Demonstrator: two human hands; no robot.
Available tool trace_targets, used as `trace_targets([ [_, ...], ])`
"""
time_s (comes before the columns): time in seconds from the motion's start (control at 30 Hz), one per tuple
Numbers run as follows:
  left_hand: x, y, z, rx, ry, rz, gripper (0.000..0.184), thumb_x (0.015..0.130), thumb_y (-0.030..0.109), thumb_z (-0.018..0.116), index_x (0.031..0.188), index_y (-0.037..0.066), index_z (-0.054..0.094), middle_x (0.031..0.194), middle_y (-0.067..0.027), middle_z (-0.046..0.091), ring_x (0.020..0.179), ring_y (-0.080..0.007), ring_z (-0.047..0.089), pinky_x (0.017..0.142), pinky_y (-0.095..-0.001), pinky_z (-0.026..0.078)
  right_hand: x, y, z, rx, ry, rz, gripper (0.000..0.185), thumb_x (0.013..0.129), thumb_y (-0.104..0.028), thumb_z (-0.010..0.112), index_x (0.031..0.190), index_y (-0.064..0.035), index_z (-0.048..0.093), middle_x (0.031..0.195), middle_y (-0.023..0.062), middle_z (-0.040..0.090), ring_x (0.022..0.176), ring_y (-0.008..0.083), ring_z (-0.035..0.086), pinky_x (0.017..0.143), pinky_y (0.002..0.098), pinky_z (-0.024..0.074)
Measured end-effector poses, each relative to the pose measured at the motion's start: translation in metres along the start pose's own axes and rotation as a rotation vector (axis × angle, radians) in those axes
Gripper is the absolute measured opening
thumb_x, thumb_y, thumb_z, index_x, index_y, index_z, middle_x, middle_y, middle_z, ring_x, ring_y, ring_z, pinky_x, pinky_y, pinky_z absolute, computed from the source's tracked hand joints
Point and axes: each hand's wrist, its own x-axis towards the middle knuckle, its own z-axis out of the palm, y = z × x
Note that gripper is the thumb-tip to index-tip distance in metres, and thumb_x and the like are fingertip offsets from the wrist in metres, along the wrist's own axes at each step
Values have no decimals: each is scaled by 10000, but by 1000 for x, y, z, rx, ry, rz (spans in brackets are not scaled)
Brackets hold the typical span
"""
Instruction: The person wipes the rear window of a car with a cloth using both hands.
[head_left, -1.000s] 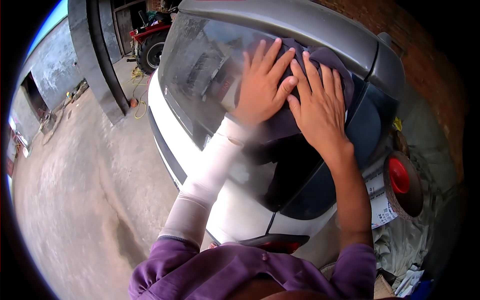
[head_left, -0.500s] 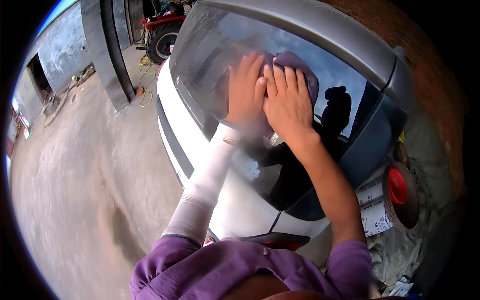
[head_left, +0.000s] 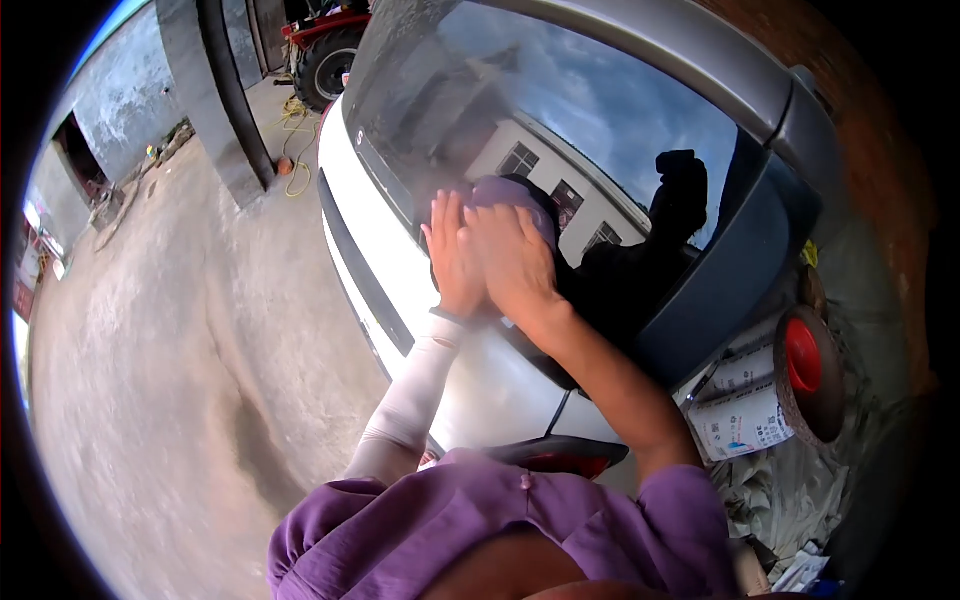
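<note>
My left hand (head_left: 458,258), below a pale sleeve, lies with fingers stretched out flat over a purple cloth (head_left: 520,198). Beside it, my right hand (head_left: 512,262) also presses flat, its fingers meeting or overlapping the left fingers. Under both palms most of the cloth is hidden; its upper part shows past the fingertips. The cloth rests low on the dark rear window (head_left: 590,110) of a car, near the white body panel (head_left: 490,385). The glass carries reflections of sky, a building and a dark figure.
Right of the car stands a round container with a red piece (head_left: 803,356) inside, beside printed cartons (head_left: 745,425) and crumpled plastic sheeting. A concrete pillar (head_left: 225,110), a yellow cord and a red vehicle with a large tyre (head_left: 328,75) are at upper left.
Both hands and the purple cloth have slid down the glass toward my body and to the left. More of the upper window shows. The view has shifted slightly.
</note>
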Motion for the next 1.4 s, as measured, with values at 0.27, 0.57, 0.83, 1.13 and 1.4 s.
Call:
trace_targets([
  [0.27, 78, 76, 26, -45, -67, 310, 591, 1065, 378, 282, 1533, 25, 357, 1603, -197, 325, 1510, -376, 246, 1218, -543, 95, -7, 83, -53, -118, 432, 30, 420, 958, -253, 499, 1303, -52, 628, 1225, 73, 621, 1198, 263, 509, 1094, 431, 337],
  [0.57, 107, 187, 71, -72, -36, 676, 513, 1005, 301, 469, 1440, 29, 464, 1521, -203, 433, 1478, -378, 315, 1196, -569, 128, -51, 153, -121, -104, 514, 296, 508, 938, -215, 591, 1425, -79, 538, 1539, 127, 437, 1360, 363, 419, 1188, 508, 245],
  [0.83, -2, 140, 39, -68, -170, 503, 570, 1036, 397, 345, 1426, 1, 476, 1533, -223, 417, 1471, -425, 314, 1195, -575, 124, -121, 66, -94, 33, 182, 392, 465, 974, -162, 495, 1392, 40, 523, 1545, 110, 434, 1297, 346, 446, 1097, 488, 329],
  [1.13, -133, 72, 11, -121, -243, 213, 603, 1010, 376, 346, 1398, -80, 418, 1484, -322, 389, 1402, -544, 324, 1131, -673, 161, -191, -21, -41, 50, -18, 348, 457, 994, -233, 461, 1428, -118, 546, 1562, 75, 411, 1358, 312, 397, 1129, 475, 244],
  [1.4, -53, 114, 19, -137, -290, 343, 625, 959, 425, 406, 1388, -19, 505, 1507, -238, 426, 1452, -495, 299, 1144, -666, 145, -150, 25, -76, 113, 89, 404, 449, 999, -241, 453, 1404, -77, 555, 1501, 92, 471, 1284, 288, 462, 1080, 453, 319],
])
